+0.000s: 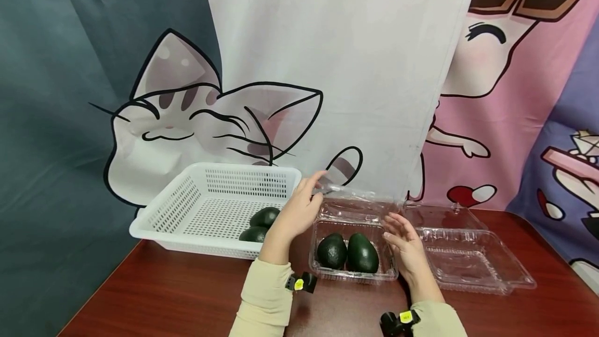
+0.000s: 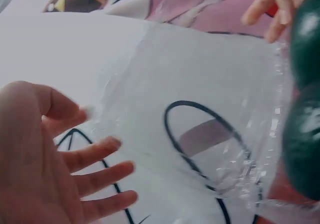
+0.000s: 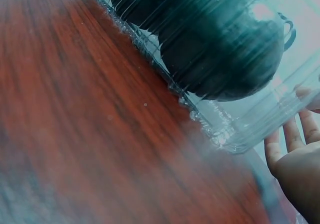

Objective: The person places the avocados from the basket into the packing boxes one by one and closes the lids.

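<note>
Two dark green avocados lie side by side in a clear plastic clamshell box, whose lid stands raised at the back. My left hand is beside the lid's left edge, its fingers spread and holding nothing; whether a fingertip touches the lid I cannot tell. At the box's right side is my right hand, with loosely bent fingers close to the clear wall. Contact there is hard to make out.
A white perforated basket stands on the left, two more avocados at its right end. Right of the box, a second clear clamshell sits with its lid up. A printed cloth hangs behind the brown table.
</note>
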{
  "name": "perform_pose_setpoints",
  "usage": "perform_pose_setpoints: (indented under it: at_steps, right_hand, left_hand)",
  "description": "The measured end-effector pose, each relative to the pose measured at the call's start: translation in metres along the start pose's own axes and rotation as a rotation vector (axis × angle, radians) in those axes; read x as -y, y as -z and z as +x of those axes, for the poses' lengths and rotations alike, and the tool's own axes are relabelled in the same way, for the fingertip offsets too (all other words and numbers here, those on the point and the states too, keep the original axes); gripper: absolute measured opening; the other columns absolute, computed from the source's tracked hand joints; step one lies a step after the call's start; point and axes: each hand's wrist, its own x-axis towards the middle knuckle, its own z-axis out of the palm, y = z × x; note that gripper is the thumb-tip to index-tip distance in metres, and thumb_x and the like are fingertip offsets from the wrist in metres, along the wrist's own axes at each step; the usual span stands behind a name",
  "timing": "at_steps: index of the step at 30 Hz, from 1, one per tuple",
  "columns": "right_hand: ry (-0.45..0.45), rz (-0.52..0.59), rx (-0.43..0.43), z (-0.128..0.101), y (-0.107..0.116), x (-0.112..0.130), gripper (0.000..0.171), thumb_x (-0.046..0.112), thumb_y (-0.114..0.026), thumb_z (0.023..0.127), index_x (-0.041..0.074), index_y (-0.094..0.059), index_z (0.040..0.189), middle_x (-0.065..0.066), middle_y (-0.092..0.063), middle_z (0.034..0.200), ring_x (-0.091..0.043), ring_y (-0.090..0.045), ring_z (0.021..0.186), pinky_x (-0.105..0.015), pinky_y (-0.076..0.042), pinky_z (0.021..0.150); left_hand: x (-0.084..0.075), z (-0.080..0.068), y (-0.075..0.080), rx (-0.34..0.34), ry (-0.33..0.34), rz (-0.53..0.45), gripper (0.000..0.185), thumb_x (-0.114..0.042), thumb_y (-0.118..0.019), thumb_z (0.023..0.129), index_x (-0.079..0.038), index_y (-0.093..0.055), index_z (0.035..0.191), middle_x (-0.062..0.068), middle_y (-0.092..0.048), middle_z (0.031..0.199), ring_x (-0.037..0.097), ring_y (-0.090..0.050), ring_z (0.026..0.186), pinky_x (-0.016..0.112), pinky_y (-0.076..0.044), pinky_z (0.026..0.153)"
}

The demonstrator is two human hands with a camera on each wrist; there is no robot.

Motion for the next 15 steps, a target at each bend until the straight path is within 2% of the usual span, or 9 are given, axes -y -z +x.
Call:
perform_pose_setpoints:
  at_steps: [2, 4, 6, 8, 11, 12, 15]
  right_hand:
    - [0.006, 0.019, -0.011, 0.0, 0.0, 0.0, 0.039, -0.019, -0.048, 0.084, 0.01, -0.059, 0.109, -0.001, -0.062, 0.11, -0.013, -0.057, 0.104, -0.023, -0.046, 0.083]
    - [-0.006, 0.019, -0.035, 0.0, 0.0, 0.0, 0.037, -0.017, -0.048, 0.085, 0.012, -0.062, 0.103, 0.001, -0.063, 0.104, -0.011, -0.058, 0.098, -0.022, -0.046, 0.08]
    - [-0.016, 0.008, -0.058, 0.0, 0.0, 0.0, 0.037, -0.015, -0.046, 0.087, 0.014, -0.065, 0.098, 0.003, -0.063, 0.102, -0.009, -0.058, 0.094, -0.022, -0.045, 0.078]
    - [-0.018, 0.007, -0.05, 0.0, 0.0, 0.001, 0.035, -0.01, -0.042, 0.091, 0.014, -0.066, 0.098, 0.004, -0.064, 0.103, -0.008, -0.056, 0.096, -0.022, -0.041, 0.082]
    - [-0.022, 0.027, -0.012, 0.0, 0.001, 0.002, 0.036, -0.002, -0.032, 0.097, 0.01, -0.066, 0.101, 0.003, -0.064, 0.111, -0.01, -0.054, 0.105, -0.028, -0.036, 0.087]
    - [-0.03, 0.033, -0.002, 0.001, 0.002, 0.002, 0.037, 0.002, -0.029, 0.099, 0.011, -0.065, 0.101, 0.004, -0.064, 0.112, -0.01, -0.053, 0.107, -0.029, -0.034, 0.088]
    - [-0.07, 0.016, 0.017, 0.001, 0.003, 0.003, 0.037, 0.009, -0.027, 0.101, 0.013, -0.064, 0.105, 0.005, -0.063, 0.113, -0.01, -0.052, 0.109, -0.031, -0.034, 0.088]
  left_hand:
    - [-0.001, -0.002, 0.005, 0.023, -0.039, 0.055, 0.033, -0.025, -0.037, 0.098, -0.02, -0.055, 0.125, 0.004, -0.049, 0.115, 0.021, -0.046, 0.105, 0.042, -0.039, 0.089]
    - [-0.003, -0.005, 0.008, 0.055, -0.072, 0.091, 0.032, -0.031, -0.038, 0.099, -0.017, -0.064, 0.11, 0.003, -0.051, 0.11, 0.021, -0.045, 0.105, 0.041, -0.039, 0.088]
    - [-0.004, -0.006, 0.009, 0.109, -0.109, 0.126, 0.03, -0.034, -0.045, 0.097, -0.014, -0.067, 0.094, 0.002, -0.053, 0.103, 0.019, -0.047, 0.099, 0.037, -0.041, 0.084]
    - [-0.005, -0.006, 0.007, 0.199, -0.131, 0.153, 0.024, -0.033, -0.054, 0.093, -0.015, -0.067, 0.084, 0.0, -0.054, 0.096, 0.016, -0.05, 0.091, 0.032, -0.042, 0.079]
    - [-0.007, -0.007, 0.002, 0.364, -0.111, 0.204, 0.013, -0.029, -0.068, 0.084, -0.016, -0.065, 0.082, -0.002, -0.054, 0.09, 0.012, -0.05, 0.08, 0.026, -0.042, 0.071]
    - [-0.008, -0.008, -0.001, 0.412, -0.102, 0.22, 0.014, -0.028, -0.072, 0.08, -0.016, -0.066, 0.086, -0.002, -0.055, 0.089, 0.011, -0.049, 0.079, 0.025, -0.041, 0.071]
    - [-0.01, -0.009, -0.009, 0.505, -0.071, 0.284, 0.035, -0.027, -0.08, 0.072, -0.017, -0.066, 0.102, -0.001, -0.057, 0.097, 0.01, -0.049, 0.085, 0.024, -0.041, 0.074]
